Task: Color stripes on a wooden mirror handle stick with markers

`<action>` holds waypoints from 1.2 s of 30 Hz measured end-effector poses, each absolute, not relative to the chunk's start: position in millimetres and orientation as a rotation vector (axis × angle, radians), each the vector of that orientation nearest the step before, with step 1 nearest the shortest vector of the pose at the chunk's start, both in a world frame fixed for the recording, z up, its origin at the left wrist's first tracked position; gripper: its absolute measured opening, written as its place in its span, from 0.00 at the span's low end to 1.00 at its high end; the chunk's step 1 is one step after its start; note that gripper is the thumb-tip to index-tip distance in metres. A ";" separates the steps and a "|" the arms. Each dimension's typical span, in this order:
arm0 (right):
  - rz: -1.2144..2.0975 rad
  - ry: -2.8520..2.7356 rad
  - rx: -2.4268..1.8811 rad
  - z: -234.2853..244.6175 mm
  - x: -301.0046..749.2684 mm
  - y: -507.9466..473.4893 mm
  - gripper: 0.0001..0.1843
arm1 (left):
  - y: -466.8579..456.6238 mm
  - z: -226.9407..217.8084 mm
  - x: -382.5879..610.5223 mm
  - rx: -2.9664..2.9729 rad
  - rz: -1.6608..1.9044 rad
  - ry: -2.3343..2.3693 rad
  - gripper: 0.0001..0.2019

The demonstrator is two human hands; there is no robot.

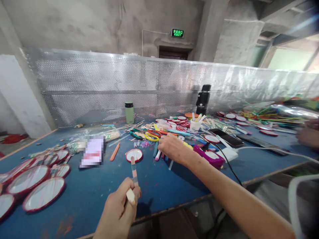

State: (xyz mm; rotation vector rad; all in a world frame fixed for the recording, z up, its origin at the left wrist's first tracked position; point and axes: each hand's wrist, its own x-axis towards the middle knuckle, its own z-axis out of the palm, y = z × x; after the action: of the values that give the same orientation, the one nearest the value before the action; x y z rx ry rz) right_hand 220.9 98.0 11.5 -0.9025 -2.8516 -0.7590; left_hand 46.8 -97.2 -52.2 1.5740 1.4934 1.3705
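My left hand (121,202) is closed around a flat wooden stick (134,172) with coloured bands. The stick's far end overlaps a small round white disc (134,154) with a red rim; whether they are joined, I cannot tell. A pale, blunt-ended piece (131,196) pokes out of the same fist. My right hand (172,146) reaches over a heap of markers (157,153), fingers curled down. What its fingertips pinch, if anything, is hidden. Near the fingers lie yellow-handled scissors (152,135). An orange marker-like stick (115,152) rests left of the disc.
Larger red-rimmed discs (45,194) are grouped at left beside a phone (92,151). A green bottle (129,113) and black flask (203,99) stand at the back. A purple case (208,156), white cable (264,149) and another person's blurred hand (309,136) are at right.
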 end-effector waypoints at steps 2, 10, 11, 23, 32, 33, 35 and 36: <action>-0.775 -2.856 -0.871 4.6 217.3 99.0 0.10 | -96.6 -53.1 46.2 1.577 1.375 1.487 0.21; -0.804 -2.801 -0.757 -7.8 213.8 107.4 0.09 | -95.8 -54.5 44.5 1.557 1.362 1.454 0.20; -0.798 -2.785 -0.733 -6.2 214.8 107.5 0.09 | -95.8 -53.7 44.3 1.573 1.361 1.458 0.20; -0.109 -1.856 -0.508 10.6 223.3 -2.3 0.04 | -92.8 -52.1 44.0 1.635 1.396 1.425 0.18; 0.413 -1.678 -0.323 -19.8 187.4 -20.6 0.12 | -91.0 -53.6 40.8 1.642 1.347 1.369 0.17; 0.396 -1.674 -0.331 -20.9 186.5 -19.8 0.12 | -90.6 -54.3 39.7 1.668 1.336 1.376 0.16; 0.331 -1.675 -0.333 -22.1 185.9 -20.6 0.12 | -90.1 -55.5 37.9 1.717 1.317 1.384 0.16; 0.298 -1.680 -0.328 -22.5 185.7 -22.2 0.12 | -90.0 -56.0 37.3 1.726 1.311 1.384 0.16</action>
State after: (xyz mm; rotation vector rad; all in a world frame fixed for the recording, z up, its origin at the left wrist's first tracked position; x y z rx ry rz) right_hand 185.7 -22.2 -22.5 -0.3280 -1.6800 0.2977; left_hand 37.3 -90.0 -56.0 1.7261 1.3839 1.3111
